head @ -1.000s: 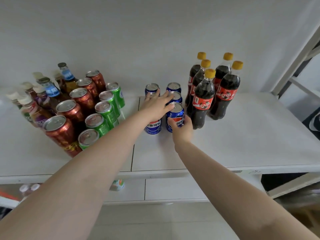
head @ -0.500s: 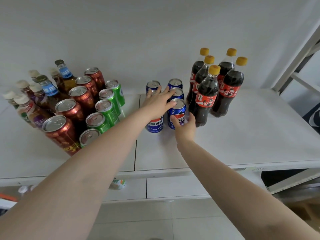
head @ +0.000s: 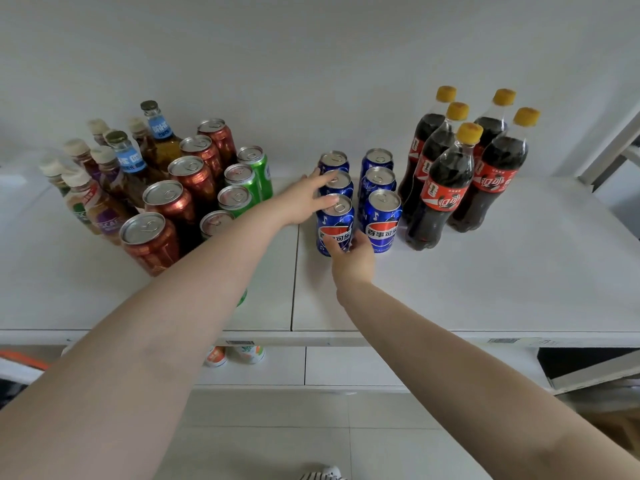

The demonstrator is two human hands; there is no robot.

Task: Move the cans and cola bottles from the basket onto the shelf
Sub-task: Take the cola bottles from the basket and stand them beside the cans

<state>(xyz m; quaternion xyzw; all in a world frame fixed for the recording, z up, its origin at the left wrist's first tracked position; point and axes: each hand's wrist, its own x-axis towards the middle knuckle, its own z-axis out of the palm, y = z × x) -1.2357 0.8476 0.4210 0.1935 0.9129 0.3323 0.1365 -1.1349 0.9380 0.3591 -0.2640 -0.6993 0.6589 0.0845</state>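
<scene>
Steadying the front blue can: left hand flat, fingers spread, on top; right hand loosely curled at its base

Six blue cola cans stand upright on the white shelf in two rows of three, silver tops up, the front pair showing red, white and blue labels. Just right of the cans, five cola bottles with yellow caps, dark drink and red labels stand upright, bunched together, also toward the shelf's back.
</scene>
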